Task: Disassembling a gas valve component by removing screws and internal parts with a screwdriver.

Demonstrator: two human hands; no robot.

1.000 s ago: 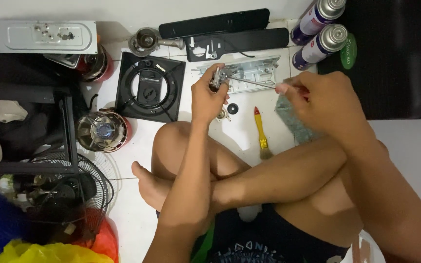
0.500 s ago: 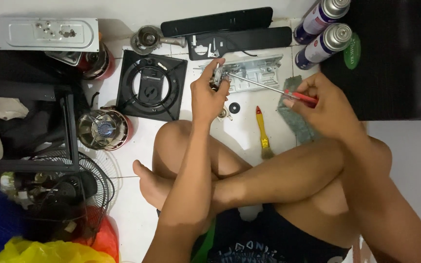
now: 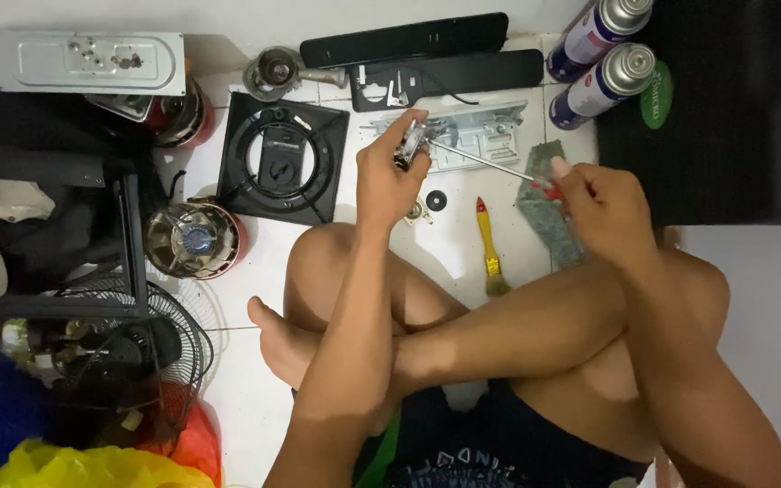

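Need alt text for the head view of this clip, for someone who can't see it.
A person sitting cross-legged on a white floor holds a small metal part in the left hand and drives a red-handled screwdriver into it with the right hand. Around them lie a yellow brush, two spray cans and a black burner plate.

Left hand raised, fingers pinched; right hand fisted, probably gripping

White tiled floor bears yellow brush, grey cloth.
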